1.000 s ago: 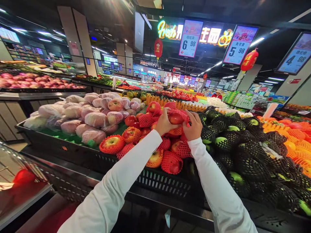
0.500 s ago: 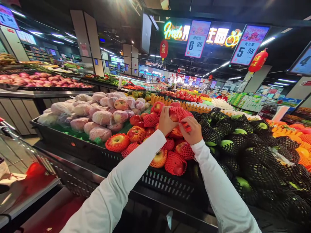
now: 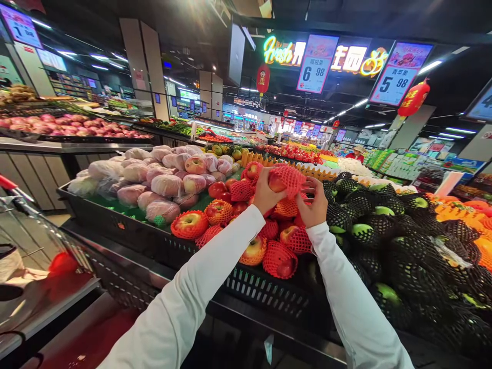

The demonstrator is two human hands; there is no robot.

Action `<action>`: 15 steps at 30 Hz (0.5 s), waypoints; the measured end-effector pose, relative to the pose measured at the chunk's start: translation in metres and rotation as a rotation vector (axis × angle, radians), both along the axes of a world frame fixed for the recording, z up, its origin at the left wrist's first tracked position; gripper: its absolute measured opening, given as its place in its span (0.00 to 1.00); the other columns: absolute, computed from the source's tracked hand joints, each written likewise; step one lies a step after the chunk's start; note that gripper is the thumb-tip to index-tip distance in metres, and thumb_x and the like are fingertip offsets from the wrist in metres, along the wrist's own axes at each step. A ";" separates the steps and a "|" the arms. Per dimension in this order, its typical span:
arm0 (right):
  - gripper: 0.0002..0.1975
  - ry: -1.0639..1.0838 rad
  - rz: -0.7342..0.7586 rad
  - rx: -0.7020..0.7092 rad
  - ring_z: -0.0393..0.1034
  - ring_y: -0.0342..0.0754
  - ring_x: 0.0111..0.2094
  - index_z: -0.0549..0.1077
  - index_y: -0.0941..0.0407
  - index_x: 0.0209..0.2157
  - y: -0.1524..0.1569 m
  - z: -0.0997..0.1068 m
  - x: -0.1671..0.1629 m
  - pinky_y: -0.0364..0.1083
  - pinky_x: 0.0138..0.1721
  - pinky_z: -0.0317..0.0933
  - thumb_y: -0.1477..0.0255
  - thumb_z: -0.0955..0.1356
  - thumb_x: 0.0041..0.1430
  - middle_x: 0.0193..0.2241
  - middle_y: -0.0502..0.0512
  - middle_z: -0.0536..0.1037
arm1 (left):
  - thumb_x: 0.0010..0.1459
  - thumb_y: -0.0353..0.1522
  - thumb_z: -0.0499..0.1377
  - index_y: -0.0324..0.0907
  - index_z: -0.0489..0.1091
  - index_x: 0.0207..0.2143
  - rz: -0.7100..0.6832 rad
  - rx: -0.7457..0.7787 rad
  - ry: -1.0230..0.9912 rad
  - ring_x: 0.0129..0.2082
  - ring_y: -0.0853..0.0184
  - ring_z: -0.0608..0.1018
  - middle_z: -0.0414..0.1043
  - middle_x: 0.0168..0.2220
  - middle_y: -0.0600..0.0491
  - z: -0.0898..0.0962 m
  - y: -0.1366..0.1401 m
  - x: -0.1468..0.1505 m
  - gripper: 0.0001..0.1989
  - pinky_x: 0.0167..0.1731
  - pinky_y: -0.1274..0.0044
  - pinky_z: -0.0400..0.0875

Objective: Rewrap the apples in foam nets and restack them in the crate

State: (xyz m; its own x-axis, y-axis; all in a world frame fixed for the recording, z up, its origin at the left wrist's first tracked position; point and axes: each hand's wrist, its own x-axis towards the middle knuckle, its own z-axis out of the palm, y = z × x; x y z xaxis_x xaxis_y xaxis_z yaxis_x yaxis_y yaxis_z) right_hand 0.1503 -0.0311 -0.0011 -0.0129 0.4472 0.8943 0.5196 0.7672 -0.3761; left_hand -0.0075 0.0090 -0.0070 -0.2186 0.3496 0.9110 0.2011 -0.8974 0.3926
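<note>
"Left of the left hand (image 3: 266,195), what do you see?"

"Pale pink wrapped fruits (image 3: 167,185) are there, and nearer to this hand, a big apple in an orange-red net (image 3: 189,224)."

"And the hand itself?"

"It grips the apple (image 3: 277,183), with the thumb on the near side; its other fingers are partly hidden. I think it should cradle firmly but not squeeze, because such fruit bruises easily."

"Where exactly is this apple?"

"Between the two hands, over the pile of netted apples. Its red skin shows beside the left thumb, and the red foam net (image 3: 293,178) extends toward the right hand (image 3: 314,204)."

"Does the right hand pinch the net?"

"I cannot tell. Its thumb and fingers curve about the net's right end. In my judgement, it should work the foam gently, little by little on every side, since thin strands may tear. Low hands are also wiser: a slip would then mean only a short fall."

"And to the right of it?"

"Green fruits in black nets (image 3: 362,233), near the right wrist. The sleeve should not brush them."
</note>
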 end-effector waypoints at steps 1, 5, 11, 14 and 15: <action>0.29 -0.016 0.036 0.016 0.71 0.50 0.41 0.63 0.58 0.58 0.001 -0.001 0.000 0.46 0.33 0.71 0.65 0.68 0.56 0.50 0.63 0.71 | 0.40 0.33 0.72 0.42 0.64 0.46 -0.029 0.035 0.058 0.47 0.60 0.73 0.68 0.45 0.49 0.001 -0.002 0.000 0.31 0.52 0.65 0.68; 0.31 -0.154 0.085 0.122 0.66 0.56 0.53 0.62 0.58 0.58 0.005 -0.004 0.001 0.56 0.53 0.67 0.69 0.67 0.51 0.55 0.64 0.68 | 0.41 0.36 0.71 0.42 0.66 0.44 -0.042 0.058 0.149 0.46 0.59 0.73 0.68 0.43 0.49 0.004 -0.008 -0.002 0.28 0.51 0.66 0.68; 0.19 -0.082 0.053 0.115 0.69 0.48 0.40 0.67 0.57 0.49 -0.005 0.002 -0.004 0.43 0.30 0.69 0.68 0.67 0.56 0.47 0.61 0.71 | 0.49 0.31 0.64 0.43 0.65 0.43 -0.018 -0.156 0.031 0.47 0.61 0.75 0.70 0.44 0.48 -0.002 0.004 -0.002 0.19 0.53 0.65 0.70; 0.21 -0.171 0.041 0.146 0.67 0.53 0.49 0.67 0.56 0.52 -0.010 0.007 -0.005 0.48 0.37 0.72 0.64 0.68 0.59 0.51 0.63 0.69 | 0.53 0.34 0.62 0.42 0.66 0.45 -0.104 -0.285 -0.030 0.50 0.60 0.75 0.72 0.48 0.46 -0.010 0.018 0.002 0.16 0.55 0.63 0.69; 0.23 -0.206 0.037 0.157 0.66 0.54 0.52 0.67 0.56 0.54 -0.011 0.008 -0.005 0.50 0.41 0.72 0.63 0.68 0.60 0.52 0.64 0.68 | 0.55 0.37 0.61 0.43 0.66 0.47 -0.122 -0.316 -0.038 0.52 0.60 0.75 0.72 0.49 0.46 -0.012 0.021 0.003 0.17 0.55 0.63 0.69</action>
